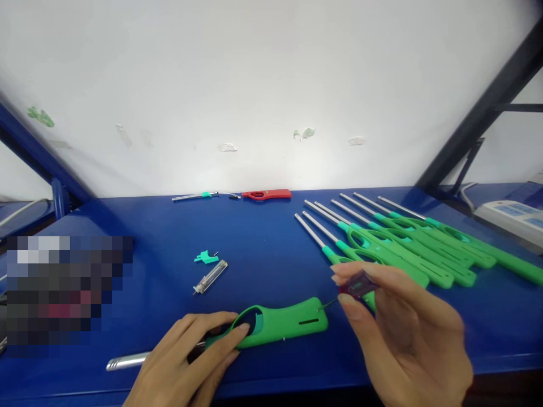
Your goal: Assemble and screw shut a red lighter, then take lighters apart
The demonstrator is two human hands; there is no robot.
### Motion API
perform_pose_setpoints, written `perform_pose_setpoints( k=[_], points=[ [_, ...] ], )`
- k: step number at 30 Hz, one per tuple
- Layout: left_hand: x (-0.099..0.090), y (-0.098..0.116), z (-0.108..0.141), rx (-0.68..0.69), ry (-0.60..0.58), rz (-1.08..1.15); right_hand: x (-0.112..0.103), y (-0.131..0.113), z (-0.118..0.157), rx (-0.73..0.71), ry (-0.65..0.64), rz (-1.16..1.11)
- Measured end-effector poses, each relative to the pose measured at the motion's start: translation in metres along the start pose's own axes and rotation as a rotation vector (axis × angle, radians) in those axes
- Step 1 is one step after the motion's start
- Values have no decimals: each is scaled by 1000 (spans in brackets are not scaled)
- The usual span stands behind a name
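Observation:
A green long-necked lighter lies near the front of the blue table, its metal tube pointing left. My left hand is closed over the lighter around its trigger opening and holds it down. Between the thumb and fingers of my right hand is a small screwdriver with a dark purple-red, see-through handle. Its thin shaft reaches left to the hole at the lighter's right end; whether the tip sits inside I cannot tell. Behind the lighter lie a clear fuel tank and a turquoise trigger piece.
Several green lighters lie side by side at the right, tubes pointing up-left. A red lighter body and a loose metal tube rest by the white wall. A pixelated area covers the left side; a white device stands far right.

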State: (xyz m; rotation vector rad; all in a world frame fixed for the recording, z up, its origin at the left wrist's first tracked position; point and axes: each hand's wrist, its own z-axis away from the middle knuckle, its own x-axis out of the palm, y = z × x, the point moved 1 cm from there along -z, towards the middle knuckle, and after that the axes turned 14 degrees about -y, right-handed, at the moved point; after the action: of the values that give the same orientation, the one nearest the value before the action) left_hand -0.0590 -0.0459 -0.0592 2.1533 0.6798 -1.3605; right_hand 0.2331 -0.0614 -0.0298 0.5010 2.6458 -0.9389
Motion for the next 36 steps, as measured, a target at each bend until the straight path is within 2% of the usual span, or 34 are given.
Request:
perform_pose_setpoints(
  k=[6, 14, 18, 23, 28, 32, 36],
  points=[
    [0, 1, 1, -5, -13, 0, 1, -1, -3, -19, 43, -15],
    [-2, 1, -2, 10, -23, -4, 1, -2, 0, 93, 1, -7],
    [0, 1, 0, -10, -24, -5, -1, -5, -3, 31, 80, 15],
    [2, 0, 2, 5, -18, -2, 0, -6, -5, 68, 4, 15],
    [1, 0, 1, 5, -24, -2, -5, -12, -4, 92, 81, -18],
    [1, -1, 1, -3, -16, -1, -4, -12, -3, 70, 26, -47],
    [1, 0, 3, -14, -16, -5, 1, -14, -9, 44, 101, -52]
  ],
)
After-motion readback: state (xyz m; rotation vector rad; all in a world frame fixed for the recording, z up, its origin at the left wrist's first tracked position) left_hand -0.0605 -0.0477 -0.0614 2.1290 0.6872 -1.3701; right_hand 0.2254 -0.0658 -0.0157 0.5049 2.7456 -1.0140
